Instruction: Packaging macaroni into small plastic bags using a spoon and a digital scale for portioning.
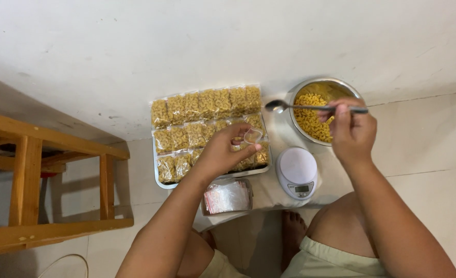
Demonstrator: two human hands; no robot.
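Observation:
My left hand (pixel 227 151) hovers over a tray (pixel 157 180) of filled pasta bags and pinches a small clear plastic bag (pixel 252 136) open at its mouth. In my right hand (pixel 352 129) I grip a metal spoon (pixel 284 106) by its handle, with the bowl of the spoon pointing left and looking empty. The spoon is held above the edge of a steel bowl (pixel 325 85) of yellow macaroni (pixel 313 118). Several sealed bags of macaroni (pixel 207 104) lie in rows on the tray.
A small white digital scale (pixel 297 172) stands in front of the bowl. A stack of empty clear bags (pixel 228 196) lies near my knees. A wooden stool frame (pixel 42 190) stands at the left. A white wall rises behind the tray.

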